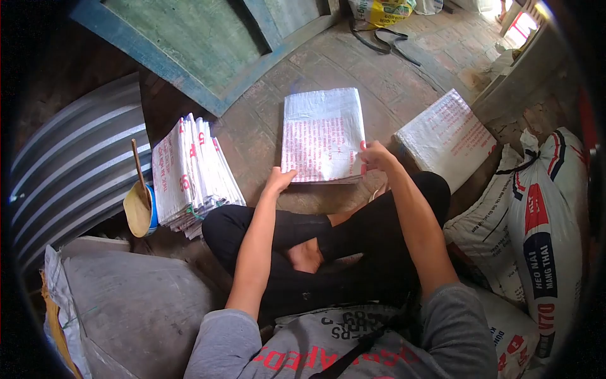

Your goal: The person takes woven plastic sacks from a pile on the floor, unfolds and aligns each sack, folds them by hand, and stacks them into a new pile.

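Note:
In front of my crossed legs lies a flat, folded white woven sack (322,136) with red print, apparently with more layers beneath it. My left hand (279,180) pinches its near left corner, thumb on top and the other fingers mostly hidden. At the right edge, near the lower corner, my right hand (377,156) is closed on the same folded sack with its fingers curled. To the left is a thick stack of folded sacks (189,170), leaning a little. Another folded sack pile (451,142) lies at an angle on the right.
A blue-rimmed container (142,211) with a stick in it stands beside the left stack, near corrugated metal sheeting (82,164). Full printed feed bags (546,240) crowd the right side. A green wooden panel (196,44) and a black strap (382,43) are beyond, on the brick floor.

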`<state>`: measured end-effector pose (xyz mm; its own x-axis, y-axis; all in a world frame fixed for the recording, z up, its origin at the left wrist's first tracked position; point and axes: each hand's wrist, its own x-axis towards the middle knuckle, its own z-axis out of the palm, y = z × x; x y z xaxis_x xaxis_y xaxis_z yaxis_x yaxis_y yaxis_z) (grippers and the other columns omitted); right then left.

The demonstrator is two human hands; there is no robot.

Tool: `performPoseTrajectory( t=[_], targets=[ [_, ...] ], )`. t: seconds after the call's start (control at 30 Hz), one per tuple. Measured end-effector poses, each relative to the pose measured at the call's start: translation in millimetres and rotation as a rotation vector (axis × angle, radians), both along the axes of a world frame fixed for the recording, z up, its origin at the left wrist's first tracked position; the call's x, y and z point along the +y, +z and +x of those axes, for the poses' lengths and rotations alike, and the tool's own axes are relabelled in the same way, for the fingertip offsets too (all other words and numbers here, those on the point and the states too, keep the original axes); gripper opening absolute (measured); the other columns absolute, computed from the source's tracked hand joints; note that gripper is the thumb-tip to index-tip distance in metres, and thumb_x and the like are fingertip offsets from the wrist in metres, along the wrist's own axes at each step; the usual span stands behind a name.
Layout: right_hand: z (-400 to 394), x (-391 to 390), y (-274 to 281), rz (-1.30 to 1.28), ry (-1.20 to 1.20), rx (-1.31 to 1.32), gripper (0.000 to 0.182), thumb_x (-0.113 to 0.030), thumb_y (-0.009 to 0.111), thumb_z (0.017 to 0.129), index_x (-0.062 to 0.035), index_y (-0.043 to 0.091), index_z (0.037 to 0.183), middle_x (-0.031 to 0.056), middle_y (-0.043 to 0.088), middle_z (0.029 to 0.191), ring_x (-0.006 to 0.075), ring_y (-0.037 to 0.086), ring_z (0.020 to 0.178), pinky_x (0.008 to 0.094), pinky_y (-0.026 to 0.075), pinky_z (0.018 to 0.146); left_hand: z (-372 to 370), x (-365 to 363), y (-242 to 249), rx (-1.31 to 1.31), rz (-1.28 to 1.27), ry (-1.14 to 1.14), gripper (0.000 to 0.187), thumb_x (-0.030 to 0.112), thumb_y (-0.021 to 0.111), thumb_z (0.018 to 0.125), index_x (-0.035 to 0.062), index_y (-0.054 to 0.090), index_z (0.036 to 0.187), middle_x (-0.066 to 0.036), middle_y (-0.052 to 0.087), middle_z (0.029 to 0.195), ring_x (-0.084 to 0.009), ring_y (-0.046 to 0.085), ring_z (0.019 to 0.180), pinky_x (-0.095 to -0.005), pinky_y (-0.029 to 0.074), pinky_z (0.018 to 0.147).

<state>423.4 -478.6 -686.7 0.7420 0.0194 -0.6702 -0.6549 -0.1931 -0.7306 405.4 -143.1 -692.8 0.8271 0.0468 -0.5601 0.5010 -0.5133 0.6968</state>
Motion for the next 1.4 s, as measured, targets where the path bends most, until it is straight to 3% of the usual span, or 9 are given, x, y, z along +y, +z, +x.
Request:
performPoseTrajectory(
  t=[0.13,0.27,0.4,0.5,0.7,0.83,0.97,1.1,1.4],
  targets=[
    [7,-1,-44,-0.016,-0.015,-0.022,0.041,-0.02,0.07,0.084,0.003,0.063,0.117,0.0139,0.066,0.105,0.0278,0.068,0.092,0.0468,0.06,0.073,-9,-5,7,0.142,-0.524,0.309,0.031,0.016,0.072,0.088,0.0028,0.064,0.114,-0.008,0.069,0.108,-0.0181,0.064,0.098,-0.0338,0.05,0.09],
    [-1,-7,-21,-0.512,0.334,-0.084,0.064,-0.053,0.071,0.078,-0.0029,0.066,0.117,0.0125,0.067,0.108,0.0239,0.068,0.093,0.0394,0.054,0.076,-7,-5,19,0.192,-0.936,0.409,0.023,0.01,0.07,0.088,0.0026,0.065,0.109,-0.007,0.069,0.103,-0.0173,0.065,0.094,-0.032,0.053,0.086],
    [2,-4,-43,0.51,-0.14,0.125,0.055,-0.042,0.077,0.08,-0.0009,0.064,0.115,0.0106,0.066,0.101,0.0204,0.066,0.085,0.0347,0.055,0.072,-14,-13,47,0.194,-1.206,0.392,0.016,0.008,0.067,0.087,0.0033,0.066,0.103,-0.005,0.071,0.093,-0.0169,0.066,0.082,-0.0317,0.056,0.079],
    [-6,-6,8,0.498,-0.207,0.093,0.047,-0.031,0.08,0.081,0.0007,0.064,0.112,0.0118,0.065,0.101,0.0194,0.066,0.083,0.0337,0.055,0.068,-11,-8,41,0.216,-1.295,0.278,0.016,0.01,0.067,0.089,0.0039,0.065,0.103,-0.005,0.07,0.095,-0.0156,0.068,0.083,-0.0327,0.057,0.078],
    [-30,-53,118,0.153,-0.237,-0.518,0.025,-0.022,0.071,0.091,-0.0029,0.066,0.106,0.0029,0.066,0.087,0.0124,0.061,0.076,0.0272,0.049,0.066,-41,-53,90,0.117,-1.154,0.013,0.026,0.02,0.065,0.095,0.0103,0.06,0.118,-0.002,0.068,0.099,-0.0142,0.066,0.072,-0.0303,0.056,0.071],
    [-82,-112,166,0.045,-0.526,-0.654,0.046,-0.025,0.067,0.095,-0.0064,0.049,0.133,-0.0018,0.057,0.09,0.0065,0.052,0.073,0.0219,0.042,0.059,-66,-90,146,0.0,-1.21,-0.219,0.057,0.021,0.061,0.098,0.0106,0.035,0.147,-0.01,0.062,0.124,-0.014,0.066,0.093,-0.0282,0.054,0.08],
    [-116,-194,76,0.071,-0.74,-0.839,0.051,-0.019,0.064,0.096,-0.0067,0.037,0.136,0.0046,0.057,0.099,0.0136,0.058,0.077,0.0291,0.052,0.065,-66,-95,134,0.034,-1.122,-0.29,0.06,0.024,0.058,0.099,0.0116,0.029,0.151,-0.011,0.061,0.129,-0.0151,0.064,0.101,-0.0279,0.051,0.086],
    [-144,-224,-15,-0.1,-1.059,-0.295,0.068,-0.024,0.07,0.089,0.0018,0.034,0.14,0.0181,0.06,0.115,0.0234,0.062,0.091,0.0391,0.053,0.069,-66,-94,106,0.08,-0.913,-0.313,0.059,0.029,0.056,0.1,0.0091,0.03,0.15,-0.01,0.059,0.131,-0.0163,0.062,0.106,-0.0296,0.049,0.09],
    [-140,-254,-12,0.011,-0.8,-0.21,0.079,-0.014,0.074,0.084,-0.0098,0.024,0.146,0.0174,0.063,0.109,0.026,0.064,0.076,0.0425,0.054,0.065,-71,-78,94,-0.066,-0.733,-0.277,0.063,0.033,0.059,0.097,0.0077,0.032,0.149,-0.011,0.06,0.128,-0.0186,0.062,0.106,-0.0321,0.05,0.086]
  ],
)
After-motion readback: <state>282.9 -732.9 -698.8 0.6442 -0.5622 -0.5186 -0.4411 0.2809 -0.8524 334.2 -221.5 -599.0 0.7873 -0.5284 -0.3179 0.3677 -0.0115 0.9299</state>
